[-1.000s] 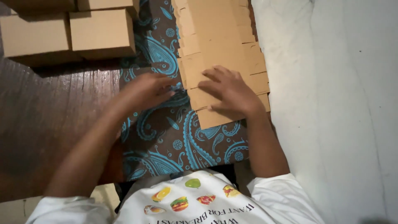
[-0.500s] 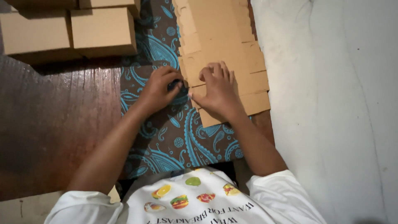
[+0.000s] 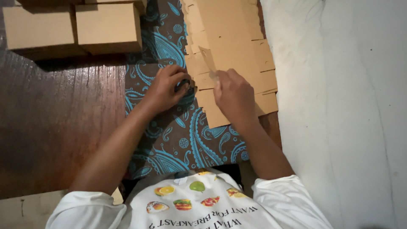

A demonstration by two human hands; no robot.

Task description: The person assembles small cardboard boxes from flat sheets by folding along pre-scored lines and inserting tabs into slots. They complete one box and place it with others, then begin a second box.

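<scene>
On the patterned cloth [image 3: 178, 140], your right hand [image 3: 233, 95] pinched a flap of the flat cardboard stack [image 3: 231, 46]; your left hand [image 3: 167, 87] curled at its edge, grip unclear.

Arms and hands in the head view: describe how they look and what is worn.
Both arms are bare from the short white sleeves down. The left hand and right hand wear no gloves; no rings or watch show. The white shirt carries small printed food pictures.

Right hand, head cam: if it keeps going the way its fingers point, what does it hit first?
The right hand points up-frame; its fingers pinch a raised flap of the flat cardboard stack. Going straight on, it would likely meet that flap first, though depth is unclear.
</scene>
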